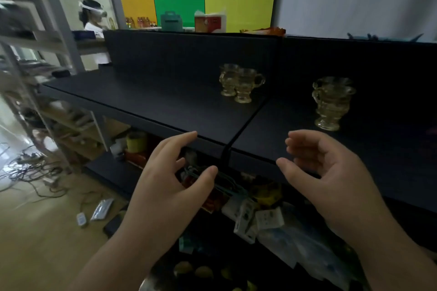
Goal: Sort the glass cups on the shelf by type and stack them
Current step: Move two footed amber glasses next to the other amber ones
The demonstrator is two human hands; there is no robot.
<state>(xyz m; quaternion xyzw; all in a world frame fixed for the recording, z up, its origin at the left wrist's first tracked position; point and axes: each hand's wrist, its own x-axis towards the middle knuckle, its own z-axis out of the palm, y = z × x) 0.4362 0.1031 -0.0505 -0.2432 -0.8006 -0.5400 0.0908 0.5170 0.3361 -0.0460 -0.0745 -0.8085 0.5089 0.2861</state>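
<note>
Stacked cups point(332, 101): amber-tinted handled glass cups, one nested in another, upright on a footed base; stand on the right panel of the black shelf point(151, 94), near its front edge, left of that panel's middle.
Loose pair point(240, 84): two more handled footed cups of what looks like the same type, side by side and touching or nearly so, on the left panel close to the seam between the panels, nearer the back wall than the front edge.
Right hand point(331, 172): empty, fingers curled and thumb apart in a half-open cup shape, held over the shelf's front edge just below and left of the stacked cups; not touching them.
Left hand point(170, 177): empty, fingers spread and loosely bent, held in front of the front edge near the seam; index tip at or just over the edge, contact not clear.
Step in hand: judged as between picks; one stack begun, the pair not yet stacked.
Next move: likely a reach forward over the left panel to take one cup of the pair by bowl or handle, lifted clear of its neighbour, then lowered straight into the stack's top cup.
Surroundings: cluttered lower shelf point(255, 210) beneath; another person point(93, 19) far left, beyond the shelf.
</note>
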